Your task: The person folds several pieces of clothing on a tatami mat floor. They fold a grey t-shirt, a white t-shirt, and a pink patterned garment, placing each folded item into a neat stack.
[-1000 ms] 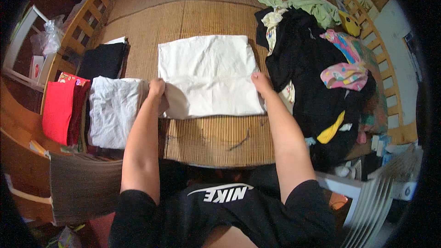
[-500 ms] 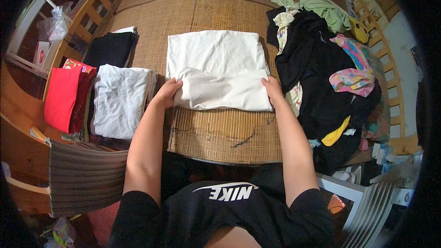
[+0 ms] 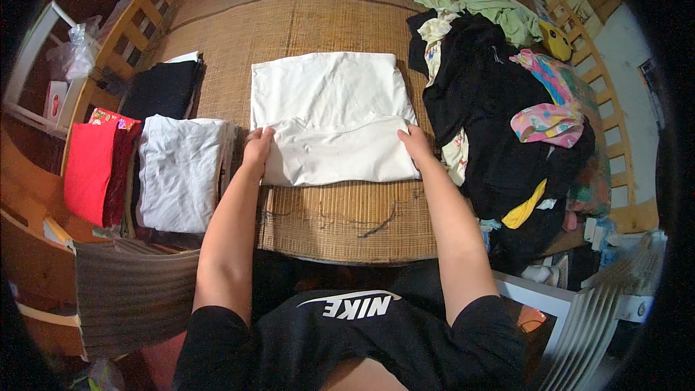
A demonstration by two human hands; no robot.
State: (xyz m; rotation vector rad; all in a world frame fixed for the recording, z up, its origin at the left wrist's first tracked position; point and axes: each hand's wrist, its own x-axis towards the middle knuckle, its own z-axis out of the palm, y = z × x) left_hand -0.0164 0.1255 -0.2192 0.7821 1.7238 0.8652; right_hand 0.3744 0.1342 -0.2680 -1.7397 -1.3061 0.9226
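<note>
A white shirt (image 3: 326, 87) lies folded on the woven mat, its near part turned up over the far part. A curved, ribbed neckline shows along the upper edge of that turned-up part. My left hand (image 3: 258, 146) grips the left side of the fold, thumb on top and fingers mostly out of sight beneath the cloth. On the opposite side, my right hand (image 3: 414, 143) pinches the fold's right edge in much the same way. The cloth between both hands is fairly flat, with slight creases.
Left of the shirt stand folded stacks: pale grey-white cloth (image 3: 179, 174), red cloth (image 3: 90, 174) and black cloth (image 3: 161, 90). A loose heap of black clothes (image 3: 499, 130) lies to the right, with a pink patterned cloth (image 3: 548, 124) on it. Wooden rails (image 3: 134, 29) border the woven mat (image 3: 224, 36).
The turned-up part of the shirt looks flatter and smoother than before. Both hands keep their hold at the sides, and the whole view has shifted slightly.
</note>
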